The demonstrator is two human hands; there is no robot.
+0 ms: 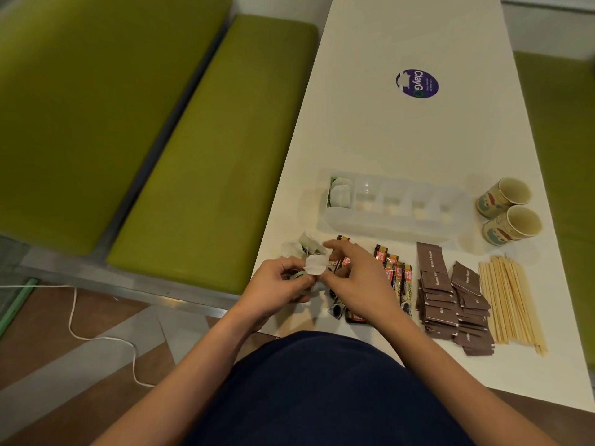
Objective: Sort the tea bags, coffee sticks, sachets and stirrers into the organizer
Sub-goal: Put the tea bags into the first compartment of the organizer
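**Two hands readying a tea bag for the organizer.**
The left hand [280, 281] and right hand [357, 281], fingers curled, pinch one white tea bag [316, 264] between them over the table [402, 140] at its near-left edge, apparently gathering it for stowing. Beyond, the clear organizer [386, 220] holds tea bags [339, 193] in its leftmost compartment, the likely destination.

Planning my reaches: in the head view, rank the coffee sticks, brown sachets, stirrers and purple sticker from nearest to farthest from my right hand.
From the right hand, which pinches a tea bag together with the left hand:
1. Coffee sticks, just beside it on its right.
2. Sachets, further right.
3. Stirrers, rightmost of the row.
4. Sticker, far ahead.
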